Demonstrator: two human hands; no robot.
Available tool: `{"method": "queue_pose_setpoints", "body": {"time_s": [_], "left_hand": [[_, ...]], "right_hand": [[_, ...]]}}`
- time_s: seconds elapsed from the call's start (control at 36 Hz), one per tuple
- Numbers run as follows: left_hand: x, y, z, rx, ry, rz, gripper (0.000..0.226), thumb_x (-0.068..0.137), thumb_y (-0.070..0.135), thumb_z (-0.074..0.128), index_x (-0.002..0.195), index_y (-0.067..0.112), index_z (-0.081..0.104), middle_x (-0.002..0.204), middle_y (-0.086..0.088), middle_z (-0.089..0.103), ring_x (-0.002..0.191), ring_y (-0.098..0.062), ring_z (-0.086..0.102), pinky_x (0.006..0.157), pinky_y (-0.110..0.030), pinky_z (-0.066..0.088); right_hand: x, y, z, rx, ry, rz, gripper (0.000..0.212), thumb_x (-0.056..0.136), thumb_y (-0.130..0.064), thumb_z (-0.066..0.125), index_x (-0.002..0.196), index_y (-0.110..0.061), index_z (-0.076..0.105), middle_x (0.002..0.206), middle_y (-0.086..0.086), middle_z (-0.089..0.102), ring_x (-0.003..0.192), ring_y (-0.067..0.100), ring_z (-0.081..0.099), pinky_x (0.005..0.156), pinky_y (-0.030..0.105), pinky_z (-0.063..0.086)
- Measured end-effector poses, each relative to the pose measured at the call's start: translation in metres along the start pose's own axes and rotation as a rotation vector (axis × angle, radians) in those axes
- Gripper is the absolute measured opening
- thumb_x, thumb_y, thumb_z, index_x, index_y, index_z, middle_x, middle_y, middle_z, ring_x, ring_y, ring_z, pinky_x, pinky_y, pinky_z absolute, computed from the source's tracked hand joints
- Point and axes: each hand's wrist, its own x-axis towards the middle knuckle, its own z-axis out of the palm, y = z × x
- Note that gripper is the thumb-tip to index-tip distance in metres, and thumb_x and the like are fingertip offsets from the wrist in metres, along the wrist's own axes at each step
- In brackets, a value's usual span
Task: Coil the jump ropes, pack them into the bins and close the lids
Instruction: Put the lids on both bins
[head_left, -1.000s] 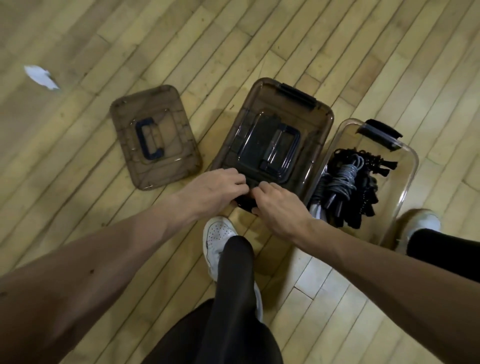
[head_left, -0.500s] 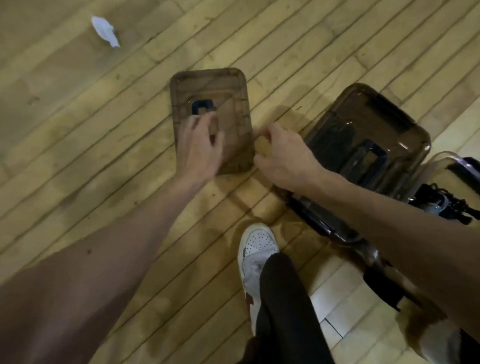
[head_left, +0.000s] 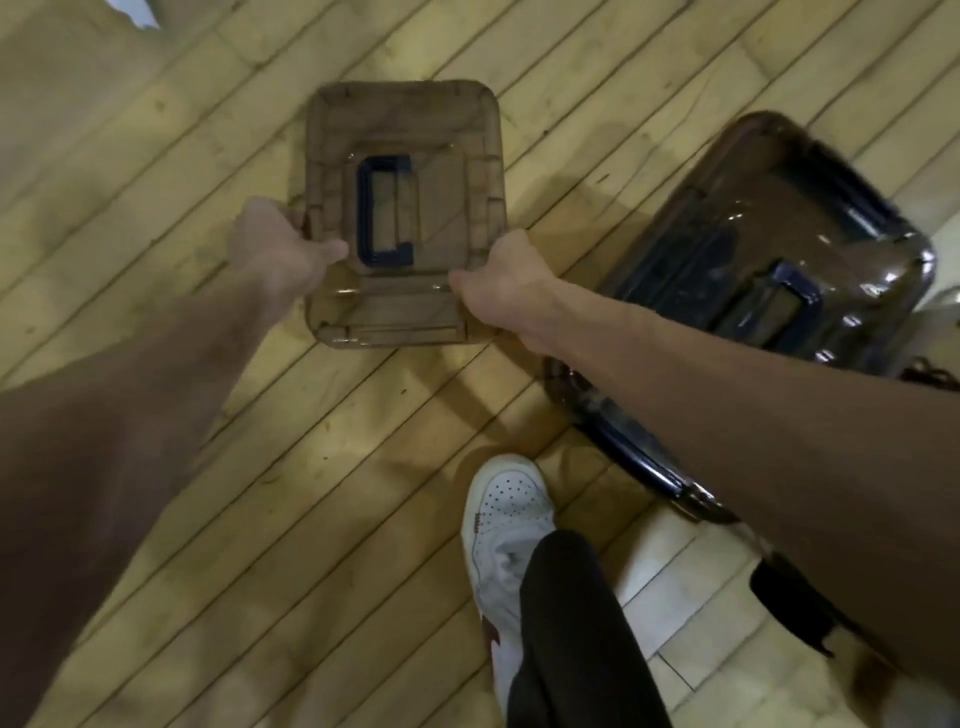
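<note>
Clutching lid (head_left: 400, 130), both grips (head_left: 275, 244) (head_left: 506, 288) hide fingertips (underneath).

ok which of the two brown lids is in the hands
The loose lid on the left: the left hand and right hand grip its side edges. The other lid sits untouched on its bin.

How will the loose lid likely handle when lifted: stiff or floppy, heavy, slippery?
Probably stiff: the lid has a ribbed rim and looks flat between the left hand and right hand gripping its sides. Likely light, being thin see-through plastic. Its glossy surface may be slippery, so an edge grip seems sensible.
</note>
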Motion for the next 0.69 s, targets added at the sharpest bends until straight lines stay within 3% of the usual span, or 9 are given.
{"method": "queue_pose_setpoints", "body": {"time_s": [0.14,0.19,0.25,0.31,0.42,0.53,0.61,0.69], "left_hand": [[-0.048,0.090,-0.037,-0.094,-0.033,0.255,0.054,0.075,0.037,0.087,0.119,0.014,0.065,0.108,0.001,0.068,0.100,-0.016,0.067,0.082,-0.037,0.060],[-0.079,0.136,-0.043,-0.154,-0.066,0.412,0.055,0.072,0.042,0.088,0.116,0.017,0.066,0.104,0.004,0.069,0.096,-0.012,0.068,0.079,-0.034,0.061],[-0.123,0.181,-0.040,-0.163,-0.089,0.563,0.049,0.074,0.043,0.086,0.111,0.019,0.066,0.101,0.005,0.069,0.093,-0.008,0.068,0.078,-0.030,0.059],[-0.171,0.213,-0.026,-0.133,-0.139,0.687,0.041,0.076,0.041,0.084,0.106,0.021,0.065,0.095,0.009,0.068,0.087,-0.002,0.065,0.076,-0.026,0.057],[-0.256,0.228,0.041,0.048,-0.297,0.789,0.047,0.075,0.040,0.085,0.110,0.015,0.066,0.102,0.000,0.068,0.093,-0.019,0.065,0.084,-0.040,0.055],[-0.326,0.202,0.098,0.327,-0.456,0.877,0.043,0.079,0.037,0.083,0.107,0.010,0.064,0.102,-0.004,0.064,0.092,-0.022,0.063,0.077,-0.037,0.054],[-0.343,0.184,0.121,0.487,-0.546,0.876,0.036,0.082,0.034,0.081,0.102,0.010,0.064,0.099,-0.005,0.064,0.091,-0.023,0.065,0.079,-0.040,0.057],[-0.345,0.178,0.135,0.628,-0.556,0.870,0.033,0.085,0.033,0.078,0.099,0.009,0.060,0.100,-0.007,0.063,0.089,-0.022,0.064,0.077,-0.036,0.054]], "right_hand": [[-0.057,-0.014,-0.095,-0.023,0.337,-0.152,0.052,0.105,-0.031,0.050,0.148,-0.008,0.033,0.147,0.015,0.037,0.134,0.032,0.043,0.108,0.043,0.043],[-0.088,-0.004,-0.149,-0.081,0.450,-0.191,0.042,0.108,-0.029,0.043,0.145,-0.010,0.040,0.142,0.015,0.044,0.129,0.032,0.048,0.098,0.036,0.048],[-0.120,0.023,-0.200,-0.099,0.559,-0.166,0.031,0.107,-0.031,0.043,0.131,-0.012,0.048,0.118,0.009,0.057,0.104,0.026,0.059,0.070,0.024,0.049],[-0.151,0.063,-0.236,-0.109,0.617,-0.039,0.025,0.105,-0.035,0.045,0.116,-0.012,0.046,0.101,0.005,0.054,0.085,0.024,0.054,0.065,0.027,0.043],[-0.208,0.158,-0.258,-0.118,0.562,0.219,0.025,0.105,-0.033,0.049,0.112,-0.009,0.044,0.096,0.011,0.056,0.079,0.027,0.053,0.064,0.037,0.041],[-0.247,0.256,-0.236,-0.076,0.365,0.397,0.016,0.105,-0.026,0.050,0.107,-0.011,0.045,0.103,0.011,0.060,0.089,0.027,0.061,0.076,0.042,0.053],[-0.251,0.297,-0.213,-0.025,0.270,0.392,0.014,0.105,-0.023,0.050,0.110,-0.010,0.047,0.090,0.000,0.054,0.078,0.013,0.056,0.061,0.025,0.047],[-0.244,0.313,-0.193,0.066,0.258,0.361,0.014,0.105,-0.021,0.049,0.095,-0.012,0.051,0.084,-0.001,0.057,0.068,0.010,0.057,0.047,0.016,0.040]]}}
